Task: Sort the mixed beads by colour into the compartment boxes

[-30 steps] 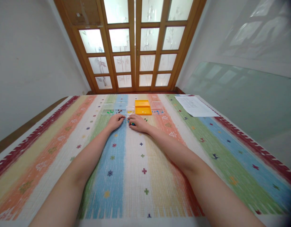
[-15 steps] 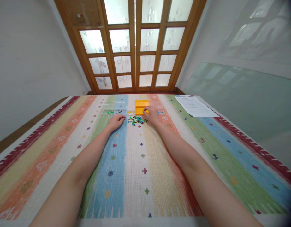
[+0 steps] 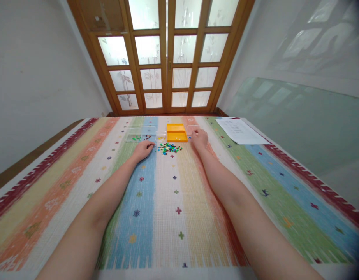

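Heap of tiny green, blue and dark brown pieces [image 3: 169,148], loose on a bench [image 3: 164,217] with striped, multicoloured covering; left hand [image 3: 143,149], palm down just left of the heap, fingers curled, any held piece too small to tell; right hand [image 3: 200,138], at the clear plastic right-hand box [image 3: 192,127], fingers bent inward, pinch and contents not discernible; blue pieces [image 3: 189,137], partly hidden beside that hand; open orange-yellow rectangular plastic case [image 3: 176,135], behind the heap; clear plastic boxes at left [image 3: 128,136], with green, dark brown and yellow pieces; white printed sheet [image 3: 240,131], far right
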The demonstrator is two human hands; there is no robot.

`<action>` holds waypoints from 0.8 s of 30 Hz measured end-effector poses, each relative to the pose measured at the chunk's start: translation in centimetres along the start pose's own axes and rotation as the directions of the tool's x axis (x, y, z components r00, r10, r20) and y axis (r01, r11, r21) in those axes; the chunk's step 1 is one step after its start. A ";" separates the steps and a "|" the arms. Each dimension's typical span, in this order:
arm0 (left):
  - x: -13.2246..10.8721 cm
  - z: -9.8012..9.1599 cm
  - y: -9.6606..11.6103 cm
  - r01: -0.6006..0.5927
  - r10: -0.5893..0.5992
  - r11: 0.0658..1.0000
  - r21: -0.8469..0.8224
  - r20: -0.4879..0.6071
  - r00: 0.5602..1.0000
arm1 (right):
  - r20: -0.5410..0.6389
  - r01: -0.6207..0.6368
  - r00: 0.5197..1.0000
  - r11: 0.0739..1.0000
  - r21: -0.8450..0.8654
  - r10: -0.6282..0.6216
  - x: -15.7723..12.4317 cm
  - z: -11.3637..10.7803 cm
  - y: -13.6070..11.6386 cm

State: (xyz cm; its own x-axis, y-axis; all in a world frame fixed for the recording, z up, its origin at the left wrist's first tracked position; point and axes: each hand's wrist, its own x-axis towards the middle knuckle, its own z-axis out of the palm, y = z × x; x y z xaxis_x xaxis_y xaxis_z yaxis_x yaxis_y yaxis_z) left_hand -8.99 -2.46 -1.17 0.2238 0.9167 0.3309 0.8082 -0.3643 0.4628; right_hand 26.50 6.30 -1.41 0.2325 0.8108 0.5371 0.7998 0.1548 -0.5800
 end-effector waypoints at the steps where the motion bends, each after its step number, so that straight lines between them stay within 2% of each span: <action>1: 0.0 0.0 0.0 0.001 -0.001 1.000 0.000 0.000 1.000 | 0.009 0.016 1.000 1.000 0.005 -0.016 -0.1 0.1 -0.2; 4: 0.0 0.1 -0.2 0.001 -0.001 1.000 0.005 -0.001 1.000 | 0.052 0.125 0.991 0.991 0.042 -0.127 -0.8 0.1 -1.4; 7: 0.0 0.1 -0.2 -0.007 0.008 1.000 0.003 -0.003 1.000 | 0.112 0.264 0.955 0.959 0.106 -0.275 -1.8 0.1 -3.2; 8: 0.0 0.1 -0.2 -0.008 0.008 1.000 0.001 -0.002 1.000 | 0.143 0.316 0.932 0.939 0.135 -0.334 -2.2 0.0 -3.8; 12: 0.1 0.1 -0.2 0.002 -0.002 1.000 -0.004 0.000 1.000 | 0.262 0.499 0.778 0.815 0.294 -0.571 -3.6 -0.2 -5.6; 19: 0.2 0.3 -0.5 -0.034 0.034 0.999 -0.019 -0.005 0.999 | 0.367 0.600 0.577 0.684 0.415 -0.729 -5.6 0.3 -7.8; 21: 0.2 0.3 -0.5 -0.043 0.043 0.999 -0.023 -0.008 0.999 | 0.386 0.633 0.536 0.660 0.404 -0.751 -6.1 0.5 -8.3; 24: 0.2 0.3 -0.5 -0.049 0.048 0.998 -0.026 -0.009 0.999 | 0.402 0.661 0.515 0.649 0.376 -0.757 -6.4 0.6 -8.7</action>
State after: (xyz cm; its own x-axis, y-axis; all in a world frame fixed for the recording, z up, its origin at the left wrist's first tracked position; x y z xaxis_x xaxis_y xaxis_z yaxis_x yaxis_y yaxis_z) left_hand -9.24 -2.04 -1.59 0.2575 0.8965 0.3606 0.7818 -0.4126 0.4674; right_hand 17.74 0.11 -0.15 -0.7085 0.5267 0.4697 0.4644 0.8491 -0.2516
